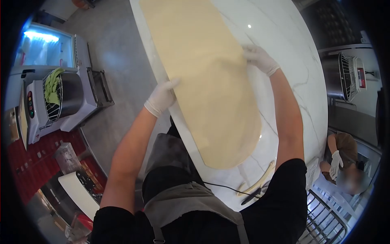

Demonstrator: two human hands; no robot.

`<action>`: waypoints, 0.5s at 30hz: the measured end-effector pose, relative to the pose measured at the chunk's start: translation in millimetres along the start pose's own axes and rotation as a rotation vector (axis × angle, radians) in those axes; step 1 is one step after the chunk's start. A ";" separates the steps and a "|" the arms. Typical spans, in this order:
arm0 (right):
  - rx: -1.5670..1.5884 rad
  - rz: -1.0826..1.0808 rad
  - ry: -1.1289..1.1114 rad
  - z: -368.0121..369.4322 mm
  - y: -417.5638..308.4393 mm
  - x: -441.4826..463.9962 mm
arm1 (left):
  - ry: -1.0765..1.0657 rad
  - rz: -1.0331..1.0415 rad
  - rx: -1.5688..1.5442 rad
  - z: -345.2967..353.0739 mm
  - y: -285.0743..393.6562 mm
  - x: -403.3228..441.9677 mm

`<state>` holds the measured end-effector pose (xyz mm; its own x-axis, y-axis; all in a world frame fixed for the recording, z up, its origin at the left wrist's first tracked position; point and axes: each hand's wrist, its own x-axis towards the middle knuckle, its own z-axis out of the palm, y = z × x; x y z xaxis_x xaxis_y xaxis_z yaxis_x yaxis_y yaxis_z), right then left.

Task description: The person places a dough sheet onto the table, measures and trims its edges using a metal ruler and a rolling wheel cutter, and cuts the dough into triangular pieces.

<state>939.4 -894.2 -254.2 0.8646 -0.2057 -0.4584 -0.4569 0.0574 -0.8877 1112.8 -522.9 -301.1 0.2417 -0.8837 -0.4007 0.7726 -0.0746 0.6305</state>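
A long, pale sheet of dough (215, 93) with a rounded near end lies along the white marble table (292, 81). My left hand (163, 96), in a white glove, grips the dough's left edge, thumb on top and the other fingers mostly hidden. On the opposite side, my gloved right hand (261, 59) pinches the right edge, its fingertips partly out of sight at the dough. A soft ripple runs across the sheet between both hands.
Dough strips (260, 179) and a dark-handled tool with a black cable (250, 198) lie near my right elbow. Left of the table stands a mixer with a green cloth (53, 85). Another mixer bowl (336, 77) and a gloved co-worker (343, 154) are at the right.
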 end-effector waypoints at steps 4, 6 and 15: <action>0.308 -0.067 -0.005 13.6 1.9 -11.6 | -0.031 -0.164 -0.301 6.4 -19.3 -20.4; 0.243 0.003 -0.068 7.6 4.7 -13.9 | -0.030 -0.222 -0.411 11.7 -23.5 -31.8; 0.269 0.155 -0.107 19.0 37.6 -77.8 | -0.010 -0.317 -0.501 40.3 -75.9 -66.9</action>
<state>858.9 -857.5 -252.7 0.8128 -0.0715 -0.5781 -0.5254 0.3386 -0.7806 1014.3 -476.7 -295.3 -0.0497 -0.8585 -0.5103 0.9898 -0.1107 0.0898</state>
